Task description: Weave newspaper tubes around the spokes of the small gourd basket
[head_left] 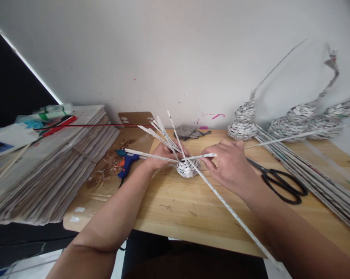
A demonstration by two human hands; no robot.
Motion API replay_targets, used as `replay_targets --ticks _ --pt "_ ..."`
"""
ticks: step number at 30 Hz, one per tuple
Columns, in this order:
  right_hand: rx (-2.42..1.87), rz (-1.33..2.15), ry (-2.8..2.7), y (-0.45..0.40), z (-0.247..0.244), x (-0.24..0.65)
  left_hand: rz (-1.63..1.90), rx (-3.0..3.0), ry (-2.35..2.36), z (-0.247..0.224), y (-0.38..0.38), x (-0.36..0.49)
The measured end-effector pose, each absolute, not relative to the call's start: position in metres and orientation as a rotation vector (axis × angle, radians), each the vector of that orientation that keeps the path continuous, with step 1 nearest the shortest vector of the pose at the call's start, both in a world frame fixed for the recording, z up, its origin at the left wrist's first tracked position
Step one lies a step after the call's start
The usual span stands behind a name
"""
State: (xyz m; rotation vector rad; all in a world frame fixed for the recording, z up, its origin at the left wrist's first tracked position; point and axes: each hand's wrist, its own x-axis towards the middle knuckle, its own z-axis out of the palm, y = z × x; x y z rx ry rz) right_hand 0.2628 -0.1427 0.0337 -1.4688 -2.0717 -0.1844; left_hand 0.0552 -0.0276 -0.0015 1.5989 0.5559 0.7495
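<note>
A small woven paper ball [188, 168] sits low over the wooden table, with several rolled paper strips [163, 133] fanning up and left from its top. My left hand [161, 155] is closed around the base of those strips at the ball's left side. On the right, my right hand [227, 159] pinches the end of a short strip that comes off the ball. One long strip [221, 199] crosses the ball's top and runs down to the lower right. Another strip [282, 138] extends right from behind my right hand.
Black scissors [282, 184] and a bundle of paper rods [305, 174] lie at the right. Woven gourd shapes [242, 124] stand by the wall. Stacked newspapers [59, 166] and a blue glue gun [128, 164] are at the left; a grey cloth [189, 132] lies behind.
</note>
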Motion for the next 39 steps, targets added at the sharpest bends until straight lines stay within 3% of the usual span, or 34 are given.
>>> replay_targets --ticks 39 --pt "-1.473 -0.153 -2.007 -0.1376 0.0275 0.2600 0.785 1.578 0.600 -0.0050 -0.0287 0.0577"
